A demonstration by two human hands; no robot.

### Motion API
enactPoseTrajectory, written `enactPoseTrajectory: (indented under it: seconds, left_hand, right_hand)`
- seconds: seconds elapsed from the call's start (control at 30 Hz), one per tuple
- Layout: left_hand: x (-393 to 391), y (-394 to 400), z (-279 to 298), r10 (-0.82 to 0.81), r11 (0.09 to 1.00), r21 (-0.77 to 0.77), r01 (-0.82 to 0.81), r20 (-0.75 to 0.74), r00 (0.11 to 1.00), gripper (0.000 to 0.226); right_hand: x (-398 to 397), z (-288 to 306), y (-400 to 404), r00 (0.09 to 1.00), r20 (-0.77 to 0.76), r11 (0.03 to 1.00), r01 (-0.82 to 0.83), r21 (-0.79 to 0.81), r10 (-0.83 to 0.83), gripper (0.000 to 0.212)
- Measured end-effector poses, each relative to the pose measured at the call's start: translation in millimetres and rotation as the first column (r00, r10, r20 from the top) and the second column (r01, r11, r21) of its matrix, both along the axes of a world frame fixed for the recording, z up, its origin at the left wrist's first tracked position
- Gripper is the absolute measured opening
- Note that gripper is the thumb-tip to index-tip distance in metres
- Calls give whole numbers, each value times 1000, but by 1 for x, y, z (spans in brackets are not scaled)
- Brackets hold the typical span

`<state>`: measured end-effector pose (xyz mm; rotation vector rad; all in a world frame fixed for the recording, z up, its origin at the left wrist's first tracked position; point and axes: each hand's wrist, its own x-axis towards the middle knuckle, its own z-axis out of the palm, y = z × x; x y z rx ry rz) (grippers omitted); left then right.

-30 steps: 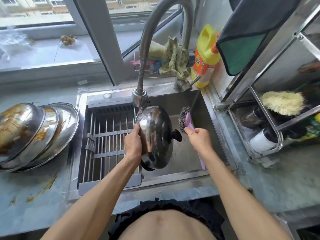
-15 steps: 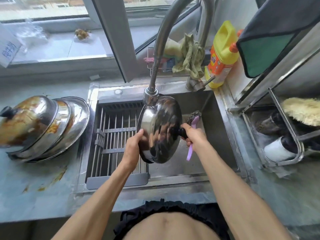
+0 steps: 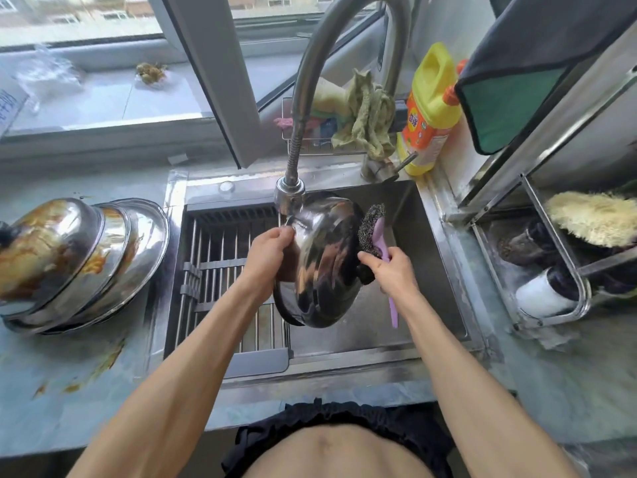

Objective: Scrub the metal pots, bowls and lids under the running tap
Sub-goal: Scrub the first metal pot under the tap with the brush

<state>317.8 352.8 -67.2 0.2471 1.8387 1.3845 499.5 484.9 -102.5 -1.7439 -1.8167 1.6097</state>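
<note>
Steel lid (image 3: 322, 260) held on edge over the sink (image 3: 444, 270) beneath the tap (image 3: 289, 198), my left hand (image 3: 267, 251) gripping its rim, my right hand (image 3: 391, 270) clutching the purple-handled scourer (image 3: 372, 232): mid-scrub, I judge, and next I'd rotate it.

A lid (image 3: 320, 263) hangs over the sink (image 3: 444, 270) under the tap (image 3: 289, 194) — stacked lids (image 3: 79, 257) lie left.

Glossy metal lid (image 3: 320, 260); rough wire scrubber (image 3: 370, 227), plastic handle.
</note>
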Motion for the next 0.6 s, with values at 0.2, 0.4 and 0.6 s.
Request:
enactPoseTrajectory:
  seconds: [0.2,0.4,0.6]
  left_hand:
    - [45,19,-12,-264,962,5,273,-235,935,29]
    - [90,23,-14,-521,774,-56,631,-623,584,21]
    - [96,16,-40,-395,731,-29,682,-832,389,27]
  right_hand:
    - [30,30,26,983,126,984,118,136,-135,50]
    - [65,66,49,972,195,985,103,140,-130,94]
    - [71,79,34,952,204,963,191,190,-229,59]
